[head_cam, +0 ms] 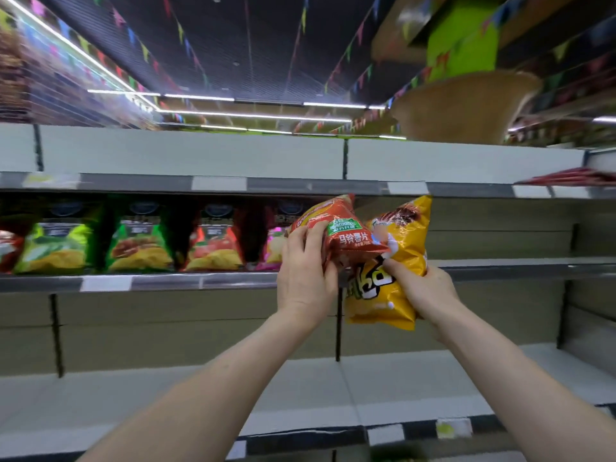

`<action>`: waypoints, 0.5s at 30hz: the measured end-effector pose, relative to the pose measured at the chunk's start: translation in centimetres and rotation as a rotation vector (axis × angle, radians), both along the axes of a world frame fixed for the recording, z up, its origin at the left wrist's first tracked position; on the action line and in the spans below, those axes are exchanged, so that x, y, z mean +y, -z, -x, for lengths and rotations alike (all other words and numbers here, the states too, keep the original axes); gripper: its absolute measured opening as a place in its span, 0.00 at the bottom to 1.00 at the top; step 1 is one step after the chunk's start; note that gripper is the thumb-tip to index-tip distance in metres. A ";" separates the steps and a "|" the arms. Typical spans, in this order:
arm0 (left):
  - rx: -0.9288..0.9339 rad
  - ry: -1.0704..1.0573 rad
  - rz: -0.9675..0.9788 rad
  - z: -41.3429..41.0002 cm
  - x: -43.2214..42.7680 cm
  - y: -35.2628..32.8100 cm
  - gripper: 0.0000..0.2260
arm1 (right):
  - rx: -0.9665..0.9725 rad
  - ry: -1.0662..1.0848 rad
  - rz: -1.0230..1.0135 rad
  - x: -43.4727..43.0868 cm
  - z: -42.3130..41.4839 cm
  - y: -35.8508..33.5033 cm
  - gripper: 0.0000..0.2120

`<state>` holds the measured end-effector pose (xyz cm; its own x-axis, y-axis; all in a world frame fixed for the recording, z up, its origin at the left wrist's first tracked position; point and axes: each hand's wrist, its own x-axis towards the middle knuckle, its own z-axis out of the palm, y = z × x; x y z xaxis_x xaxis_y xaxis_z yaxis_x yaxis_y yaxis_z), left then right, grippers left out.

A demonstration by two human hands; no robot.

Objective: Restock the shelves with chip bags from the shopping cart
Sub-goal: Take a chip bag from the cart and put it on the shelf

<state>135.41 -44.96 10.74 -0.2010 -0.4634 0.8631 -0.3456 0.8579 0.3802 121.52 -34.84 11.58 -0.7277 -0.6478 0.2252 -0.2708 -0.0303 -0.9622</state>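
Closest to the camera are two bare forearms reaching up over the lowest shelf [200, 405], a pale board with blurry price tags along its front rail.

Both hands are full. The left hand [305, 271] has its fingers wrapped round the left side of a red potato chip bag [346, 235]. The right hand [423, 291] grips the lower right of a yellow chip bag [396, 278], thumb pressed on the front. The red one overlaps the yellow one's top left, and the pair hangs in the air right in front of the middle shelf [166, 282], just where the stocked row stops. The cart isn't in view.

Behind them sits the row of chip bags [140, 241], green, red and a pink bag [275, 248] at the end, almost touching the left hand. To the right of it the shelf looks bare.

My worry is that the two slick foil bags are pressed together, so pushing the red one in could drag the yellow one or pop it out of that low grip and down to the lowest shelf. The left knuckles could also tip the pink bag, and squeezing harder just crushes chips.

Further up is the top shelf [283, 185], with some flat red packets [573, 177] on its right, then the strip lights [253, 115] and bunting.
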 end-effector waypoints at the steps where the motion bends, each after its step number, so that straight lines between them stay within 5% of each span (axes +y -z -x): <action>1: -0.020 0.009 -0.005 1.4 0.0 -0.1 0.27 | -0.017 0.012 0.006 0.3 1.2 0.1 0.13; 7: -0.146 0.038 -0.041 8.3 -1.6 -0.8 0.27 | -0.110 0.062 0.010 -0.7 7.9 0.9 0.14; 15: -0.278 0.081 -0.064 16.9 -6.7 -2.7 0.26 | -0.217 0.053 0.006 -4.3 17.1 -0.4 0.38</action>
<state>118.48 -51.65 13.42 -0.4637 -0.4881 0.7394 -0.3756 0.8642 0.3349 104.38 -39.18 11.95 -0.7925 -0.6066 0.0631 -0.0587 -0.0271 -0.9979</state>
